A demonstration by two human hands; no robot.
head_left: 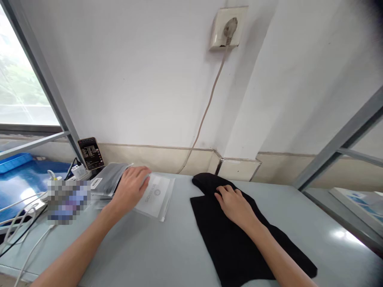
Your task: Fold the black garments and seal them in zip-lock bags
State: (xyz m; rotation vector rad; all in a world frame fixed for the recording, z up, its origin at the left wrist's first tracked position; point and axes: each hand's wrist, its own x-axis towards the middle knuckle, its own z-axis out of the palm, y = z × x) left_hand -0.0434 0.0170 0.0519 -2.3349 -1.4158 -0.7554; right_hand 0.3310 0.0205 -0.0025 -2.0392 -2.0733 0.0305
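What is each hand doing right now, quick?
Left hand: open, palm down on the clear plastic bag, gripping nothing.
Right hand: open, lying flat on the black cloth, gripping nothing.

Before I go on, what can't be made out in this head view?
Clear bag: print too small to read; left hand covers its left end.
Black cloth: near edge cut off by the frame bottom; right hand covers part of it.
Pixelated patch left of the bag: contents unreadable.
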